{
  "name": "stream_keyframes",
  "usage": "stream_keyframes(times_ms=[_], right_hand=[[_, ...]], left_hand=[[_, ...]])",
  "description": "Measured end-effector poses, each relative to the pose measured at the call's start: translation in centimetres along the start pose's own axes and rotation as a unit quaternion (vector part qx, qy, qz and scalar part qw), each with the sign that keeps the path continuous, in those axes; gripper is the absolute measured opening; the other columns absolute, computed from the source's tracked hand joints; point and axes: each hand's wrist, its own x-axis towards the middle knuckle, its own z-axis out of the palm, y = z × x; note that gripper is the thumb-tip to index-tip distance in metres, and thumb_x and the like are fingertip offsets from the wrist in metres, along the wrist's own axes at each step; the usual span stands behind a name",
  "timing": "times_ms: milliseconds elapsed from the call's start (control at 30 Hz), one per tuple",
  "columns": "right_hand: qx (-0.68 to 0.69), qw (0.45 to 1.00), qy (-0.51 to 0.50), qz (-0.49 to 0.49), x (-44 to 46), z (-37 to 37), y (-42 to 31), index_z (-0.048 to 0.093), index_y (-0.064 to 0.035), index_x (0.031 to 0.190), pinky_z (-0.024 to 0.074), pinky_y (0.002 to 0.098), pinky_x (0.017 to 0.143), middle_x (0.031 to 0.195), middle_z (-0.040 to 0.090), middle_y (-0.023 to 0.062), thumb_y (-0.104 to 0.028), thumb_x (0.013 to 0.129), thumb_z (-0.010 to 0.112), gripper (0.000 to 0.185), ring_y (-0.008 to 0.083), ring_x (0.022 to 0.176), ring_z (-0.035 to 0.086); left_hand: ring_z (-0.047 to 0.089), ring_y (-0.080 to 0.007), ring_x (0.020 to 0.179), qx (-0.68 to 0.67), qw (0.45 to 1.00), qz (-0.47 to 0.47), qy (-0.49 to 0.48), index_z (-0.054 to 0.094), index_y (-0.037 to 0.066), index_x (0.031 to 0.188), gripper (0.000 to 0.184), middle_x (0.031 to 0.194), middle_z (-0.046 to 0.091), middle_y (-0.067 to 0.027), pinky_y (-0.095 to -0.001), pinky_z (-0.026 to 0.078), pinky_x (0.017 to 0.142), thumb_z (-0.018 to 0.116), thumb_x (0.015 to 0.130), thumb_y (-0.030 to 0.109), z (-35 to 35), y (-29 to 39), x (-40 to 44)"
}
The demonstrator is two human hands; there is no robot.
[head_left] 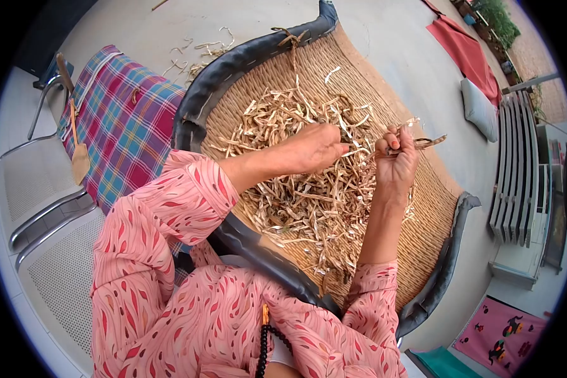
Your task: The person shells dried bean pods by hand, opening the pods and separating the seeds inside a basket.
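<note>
Right of centre, above the woven tray (436, 203): dried pod (431, 142) held in the pinched grip of my right hand (398, 152), long axis near level, free end pointing to frame right, slightly up. Left hand (316, 148) mid-frame, grip narrow; contents, if any, I can't tell. Large pod heap (315, 205) left on the tray, so much seems undone; finished share unclear. Loose scraps (215, 48) at upper left.

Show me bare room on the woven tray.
Bare woven tray shows between the dried pods and the lower-right black rim, and above the pods toward the upper rim. Crowded: the middle, with pods under the left hand and the right hand nearby.
</note>
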Motion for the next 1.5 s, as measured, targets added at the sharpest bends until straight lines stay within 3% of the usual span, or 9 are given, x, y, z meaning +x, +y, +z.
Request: stream_keyframes(times_ms=[233,367,433,633,800,933,1167,1200,1500], right_hand=[[-0.117,0.893,-0.423,0.099,5.1,17.4,6.2,0.050,0.0037,0.106,0.0467,0.0379,0.084,0.107,0.053,0.0118,-0.027,0.075,0.074,0.050,0.0227,0.102,0.050],[-0.535,0.754,-0.342,-0.169,7.1,16.4,7.0,0.056,0.0012,0.105,0.0527,0.0375,0.075,0.103,0.061,0.0182,-0.022,0.078,0.067,0.038,0.0190,0.086,0.061],[-0.525,0.814,-0.236,-0.082,9.6,12.4,7.2,0.062,0.0003,0.095,0.0537,0.0356,0.062,0.083,0.066,0.0154,-0.020,0.080,0.062,0.025,0.0192,0.065,0.063],[-0.804,0.555,-0.182,-0.110,8.7,7.2,12.2,0.065,-0.0027,0.086,0.0464,0.0409,0.059,0.080,0.065,0.0158,-0.026,0.077,0.067,0.025,0.0271,0.068,0.062],[-0.668,0.687,-0.115,-0.261,11.1,7.1,15.5,0.062,0.0007,0.082,0.0453,0.0409,0.072,0.089,0.063,0.0164,-0.026,0.077,0.065,0.027,0.0259,0.084,0.060],[-0.733,0.591,-0.188,-0.279,11.3,8.6,15.6,0.062,-0.0005,0.079,0.0459,0.0376,0.065,0.080,0.064,0.0100,-0.018,0.075,0.065,0.018,0.0203,0.073,0.060],[-0.460,0.850,-0.246,-0.065,9.8,7.8,12.9,0.060,-0.0008,0.070,0.0393,0.0225,0.045,0.059,0.057,0.0024,-0.003,0.078,0.062,0.008,0.0065,0.049,0.048],[-0.442,0.857,-0.261,-0.033,9.3,7.8,12.0,0.059,-0.0010,0.070,0.0387,0.0222,0.044,0.060,0.058,0.0009,-0.002,0.079,0.061,0.010,0.0057,0.050,0.049],[-0.601,0.714,-0.338,-0.119,10.0,17.1,9.6,0.063,0.0028,0.093,0.0471,0.0251,0.053,0.073,0.064,0.0116,-0.011,0.084,0.057,0.018,0.0130,0.061,0.060]], left_hand=[[0.055,-0.0326,0.056,0.199,0.976,0.091,-0.019,0.057,0.001,0.072,0.011,0.062,0.055,-0.0182,-0.0430,0.041,0.053,0.058,0.074,0.011,2.9,-1.0,-0.4],[0.059,-0.0340,0.061,0.295,0.955,0.042,-0.001,0.061,0.003,0.074,0.008,0.064,0.058,-0.0187,-0.0430,0.045,0.053,0.059,0.067,0.006,1.9,-0.8,-0.2],[0.060,-0.0330,0.059,0.323,0.943,0.068,-0.048,0.059,-0.001,0.071,0.007,0.063,0.058,-0.0189,-0.0405,0.047,0.051,0.058,0.065,0.001,1.9,-1.2,-0.2],[0.054,-0.0251,0.045,0.373,0.905,0.077,-0.188,0.055,0.000,0.058,0.004,0.055,0.054,-0.0125,-0.0343,0.042,0.037,0.054,0.062,0.000,2.3,1.4,-1.1],[0.056,-0.0234,0.053,0.394,0.907,0.091,-0.120,0.058,0.003,0.063,0.002,0.061,0.054,-0.0107,-0.0313,0.045,0.049,0.057,0.062,0.004,2.4,-0.4,-1.4],[0.051,-0.0184,0.049,0.433,0.892,0.112,-0.066,0.055,0.008,0.058,0.008,0.052,0.048,-0.0035,-0.0298,0.038,0.042,0.054,0.065,0.003,3.2,-2.4,-0.9],[0.041,-0.0111,0.041,0.684,0.710,0.145,-0.086,0.043,0.013,0.047,0.026,0.049,0.045,0.0008,-0.0266,0.033,0.036,0.057,0.069,0.009,4.5,-1.4,-1.2],[0.039,-0.0108,0.040,0.563,0.812,0.131,-0.081,0.042,0.013,0.046,0.027,0.049,0.045,0.0010,-0.0266,0.031,0.034,0.058,0.069,0.010,4.7,-2.0,-0.9],[0.051,-0.0129,0.049,0.471,0.862,0.089,-0.164,0.060,0.006,0.064,0.004,0.058,0.054,-0.0017,-0.0290,0.038,0.035,0.062,0.068,0.005,4.8,-1.8,-0.1]])
